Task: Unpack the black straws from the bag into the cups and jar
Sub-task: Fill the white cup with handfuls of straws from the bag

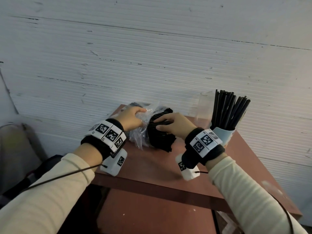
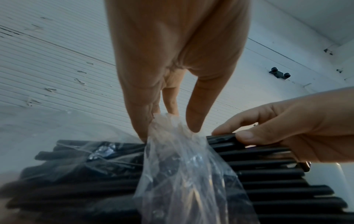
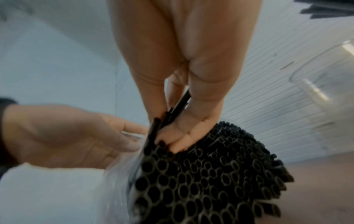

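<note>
A clear plastic bag [image 1: 143, 127] [image 2: 182, 174] lies on the reddish-brown table [image 1: 152, 166], with a thick bundle of black straws [image 1: 160, 137] [image 2: 277, 178] [image 3: 210, 174] sticking out of its open end. My left hand [image 1: 133, 118] [image 2: 168, 118] pinches the bag's plastic at its mouth. My right hand [image 1: 170, 123] [image 3: 172, 128] grips a few straws at the top of the bundle between thumb and fingers. A light blue cup [image 1: 222, 134] at the right holds several upright black straws [image 1: 229, 110]. An empty clear jar [image 1: 203, 108] [image 3: 325, 84] stands behind it.
A white ribbed wall [image 1: 152, 56] rises right behind the table. The table's front edge [image 1: 152, 184] runs under my wrists, with a lower shelf beneath. A grey chair or bag [image 1: 15, 149] sits at the far left.
</note>
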Demonstrator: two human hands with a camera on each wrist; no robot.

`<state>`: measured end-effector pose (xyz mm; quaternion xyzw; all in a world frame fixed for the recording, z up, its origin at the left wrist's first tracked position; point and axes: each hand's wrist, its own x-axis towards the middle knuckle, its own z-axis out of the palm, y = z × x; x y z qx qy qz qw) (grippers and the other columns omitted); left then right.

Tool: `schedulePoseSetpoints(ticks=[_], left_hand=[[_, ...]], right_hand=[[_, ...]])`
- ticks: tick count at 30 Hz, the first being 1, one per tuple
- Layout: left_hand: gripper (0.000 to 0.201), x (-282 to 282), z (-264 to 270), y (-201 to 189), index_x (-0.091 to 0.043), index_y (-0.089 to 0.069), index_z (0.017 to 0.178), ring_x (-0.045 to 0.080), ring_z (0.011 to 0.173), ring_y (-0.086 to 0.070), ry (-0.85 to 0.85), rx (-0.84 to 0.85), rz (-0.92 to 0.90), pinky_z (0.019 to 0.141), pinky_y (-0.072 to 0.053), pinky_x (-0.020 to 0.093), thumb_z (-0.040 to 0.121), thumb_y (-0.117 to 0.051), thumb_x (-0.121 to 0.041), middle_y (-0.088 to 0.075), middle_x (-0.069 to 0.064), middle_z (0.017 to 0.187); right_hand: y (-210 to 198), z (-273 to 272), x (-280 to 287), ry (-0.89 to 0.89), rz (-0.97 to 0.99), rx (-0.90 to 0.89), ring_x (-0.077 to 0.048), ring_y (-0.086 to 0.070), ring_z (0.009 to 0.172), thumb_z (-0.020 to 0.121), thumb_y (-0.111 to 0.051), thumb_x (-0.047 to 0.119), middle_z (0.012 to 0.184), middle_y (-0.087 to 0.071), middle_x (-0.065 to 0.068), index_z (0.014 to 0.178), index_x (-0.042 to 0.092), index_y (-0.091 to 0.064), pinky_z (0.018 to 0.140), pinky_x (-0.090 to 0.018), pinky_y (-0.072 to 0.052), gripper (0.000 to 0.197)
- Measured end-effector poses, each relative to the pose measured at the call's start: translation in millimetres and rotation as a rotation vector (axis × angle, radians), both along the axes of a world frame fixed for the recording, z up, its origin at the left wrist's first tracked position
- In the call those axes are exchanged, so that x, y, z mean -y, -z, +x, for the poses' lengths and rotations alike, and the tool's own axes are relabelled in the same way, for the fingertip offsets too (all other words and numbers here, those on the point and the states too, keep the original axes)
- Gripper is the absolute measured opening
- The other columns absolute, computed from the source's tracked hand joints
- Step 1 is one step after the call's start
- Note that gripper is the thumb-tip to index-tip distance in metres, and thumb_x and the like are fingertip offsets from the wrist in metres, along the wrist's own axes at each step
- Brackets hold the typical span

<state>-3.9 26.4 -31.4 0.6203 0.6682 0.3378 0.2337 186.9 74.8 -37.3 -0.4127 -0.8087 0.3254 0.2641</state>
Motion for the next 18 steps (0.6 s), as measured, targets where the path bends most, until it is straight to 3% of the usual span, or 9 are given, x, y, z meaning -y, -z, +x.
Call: schedulePoseSetpoints(ticks=[2,4,6,8,9,11,13,16,18], left_hand=[[0.061,0,0,0,-0.022,-0.049,0.14,0.017,0.129,-0.048,0.002,0.004,0.001,0.092,-0.036,0.021,0.085,-0.07,-0.007,-0.042,0.005,0.151],[0.06,-1,1,1,-0.023,-0.05,0.139,0.007,0.103,-0.054,0.003,0.009,0.004,0.082,-0.041,0.018,0.085,-0.07,-0.007,-0.043,0.003,0.149],[0.06,-1,3,3,-0.023,-0.05,0.139,-0.004,0.077,-0.046,-0.008,0.009,0.018,0.068,-0.038,0.01,0.085,-0.069,-0.006,-0.046,0.002,0.145],[0.06,-1,7,3,-0.022,-0.049,0.14,-0.007,0.07,-0.041,-0.021,0.003,0.026,0.062,-0.035,0.008,0.085,-0.068,-0.004,-0.049,0.003,0.142],[0.061,-1,9,2,-0.022,-0.049,0.14,-0.006,0.073,-0.044,-0.024,-0.002,0.023,0.061,-0.036,0.011,0.085,-0.068,-0.004,-0.049,0.003,0.143],[0.061,1,12,-1,-0.021,-0.048,0.142,0.004,0.098,-0.055,-0.027,-0.02,0.012,0.074,-0.037,0.016,0.086,-0.067,-0.004,-0.047,0.003,0.146],[0.061,3,14,-3,-0.021,-0.048,0.142,0.014,0.122,-0.05,-0.034,-0.024,0.003,0.083,-0.033,0.019,0.086,-0.066,-0.003,-0.046,0.003,0.148],[0.061,4,14,-4,-0.019,-0.048,0.142,0.018,0.126,-0.05,-0.034,-0.017,-0.004,0.084,-0.033,0.02,0.086,-0.066,-0.002,-0.045,0.004,0.148],[0.061,3,14,-4,-0.019,-0.048,0.141,0.017,0.114,-0.054,-0.017,-0.007,-0.001,0.084,-0.036,0.021,0.086,-0.066,-0.001,-0.044,0.005,0.149]], right_hand=[[-1,13,-1,-0.008,-0.063,-0.08,-0.014,-0.068,0.088,0.083,-0.075,0.015,0.096,-0.071,0.002,0.102,0.023,-0.072,0.08,-0.024,-0.055,0.021],[-1,26,0,-0.026,-0.129,-0.137,-0.017,-0.068,0.089,0.083,-0.074,0.011,0.096,-0.071,-0.003,0.102,0.021,-0.071,0.081,-0.025,-0.056,0.021],[1,33,2,-0.036,-0.19,-0.174,-0.024,-0.068,0.094,0.084,-0.073,0.01,0.103,-0.07,-0.01,0.106,0.02,-0.069,0.086,-0.03,-0.056,0.025],[2,33,8,-0.029,-0.264,-0.199,-0.019,-0.068,0.091,0.085,-0.072,0.011,0.108,-0.067,-0.01,0.116,0.017,-0.065,0.077,-0.025,-0.058,0.032],[2,31,10,-0.03,-0.278,-0.189,-0.015,-0.066,0.09,0.085,-0.072,0.012,0.109,-0.066,-0.008,0.121,0.016,-0.063,0.071,-0.023,-0.058,0.037],[3,23,12,-0.03,-0.264,-0.13,-0.014,-0.065,0.094,0.084,-0.074,0.016,0.111,-0.063,-0.005,0.126,0.018,-0.06,0.069,-0.024,-0.059,0.044],[6,15,11,-0.008,-0.225,-0.092,-0.018,-0.067,0.094,0.084,-0.074,0.016,0.11,-0.065,-0.005,0.124,0.018,-0.062,0.073,-0.028,-0.06,0.042],[9,6,6,0.059,-0.156,-0.112,-0.027,-0.071,0.088,0.084,-0.074,0.012,0.098,-0.07,-0.009,0.108,0.016,-0.07,0.08,-0.038,-0.06,0.025],[7,4,3,0.077,-0.154,-0.156,-0.027,-0.071,0.087,0.084,-0.074,0.009,0.096,-0.07,-0.01,0.101,0.015,-0.071,0.081,-0.038,-0.06,0.019]])
